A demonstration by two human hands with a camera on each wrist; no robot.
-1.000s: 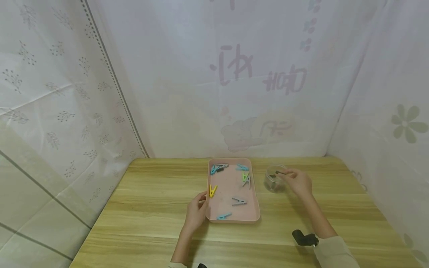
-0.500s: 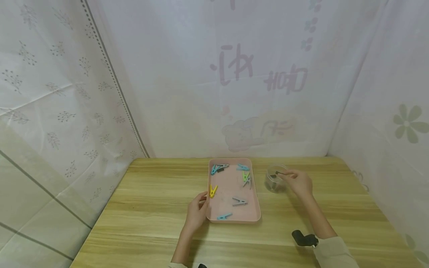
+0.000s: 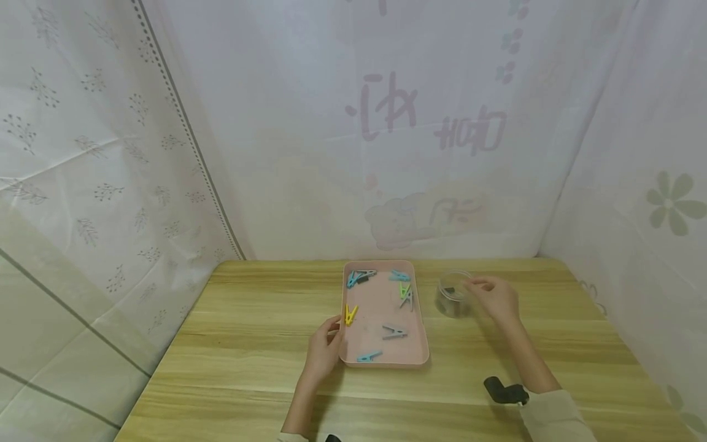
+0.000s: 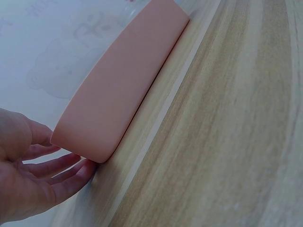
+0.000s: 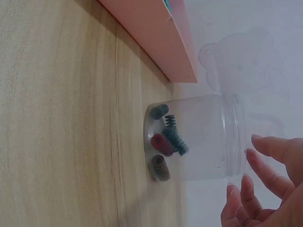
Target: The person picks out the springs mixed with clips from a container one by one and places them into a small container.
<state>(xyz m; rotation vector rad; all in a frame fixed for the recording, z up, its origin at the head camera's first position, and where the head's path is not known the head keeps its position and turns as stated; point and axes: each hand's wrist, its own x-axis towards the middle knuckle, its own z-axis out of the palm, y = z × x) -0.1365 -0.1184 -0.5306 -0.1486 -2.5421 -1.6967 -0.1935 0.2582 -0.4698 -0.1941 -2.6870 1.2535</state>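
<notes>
My left hand (image 3: 324, 348) holds the side of a shallow pink tray (image 4: 120, 80), its fingers at the outer wall and the thumb by the rim. Beside the tray stands a clear round jar (image 5: 206, 137). Several coil springs lie in it, among them a red spring (image 5: 162, 144), a brown spring (image 5: 161, 168) and a dark green one (image 5: 159, 111). Another dark spring (image 5: 175, 139) looks blurred inside the jar. Just outside the jar's mouth is my right hand (image 5: 277, 182), thumb and forefinger apart, nothing between them.
Inside the tray are several small clothespins, including a yellow one (image 3: 350, 315), a green one (image 3: 404, 290), a grey one (image 3: 394, 332) and a light blue one (image 3: 369, 356). All stands on a wooden table (image 3: 237, 350) with patterned curtains (image 3: 309, 153) around it.
The dark spring that my right hand pinched over the jar has left its fingers. That hand has drawn back slightly to the right; the left hand and tray stay put.
</notes>
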